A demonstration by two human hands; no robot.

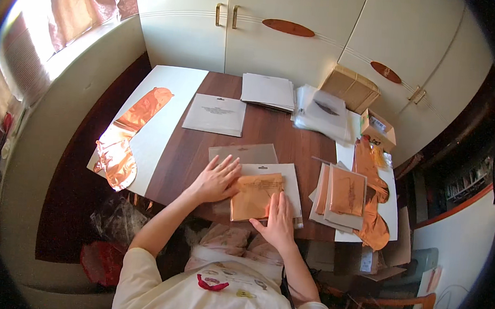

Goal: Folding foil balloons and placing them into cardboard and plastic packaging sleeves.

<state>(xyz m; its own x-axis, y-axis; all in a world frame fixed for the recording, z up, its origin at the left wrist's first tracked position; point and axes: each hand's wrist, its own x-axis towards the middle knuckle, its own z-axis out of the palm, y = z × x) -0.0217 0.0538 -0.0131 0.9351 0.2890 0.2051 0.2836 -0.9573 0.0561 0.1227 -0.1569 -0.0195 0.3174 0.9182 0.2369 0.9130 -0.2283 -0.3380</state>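
Observation:
In front of me a folded copper-coloured foil sheet (250, 203) lies on a white card (291, 182) with a hang slot at its top. My left hand (217, 179) rests flat, fingers stretched out, over the foil's upper left side and the card's edge. Along the foil's lower right side, my right hand (278, 220) lies with its fingers extended and thumb apart at the bottom edge. A clear plastic sleeve (247, 153) shows beyond the card, partly covered by it. Neither hand grips anything.
At right are packed copper foil pieces (347, 192) and an unfolded foil balloon (374, 227). White cards (267, 90), a printed card (215, 114), clear sleeves (321, 108) and a cardboard box (351, 88) stand farther back. Another flat foil balloon (142, 114) lies at left.

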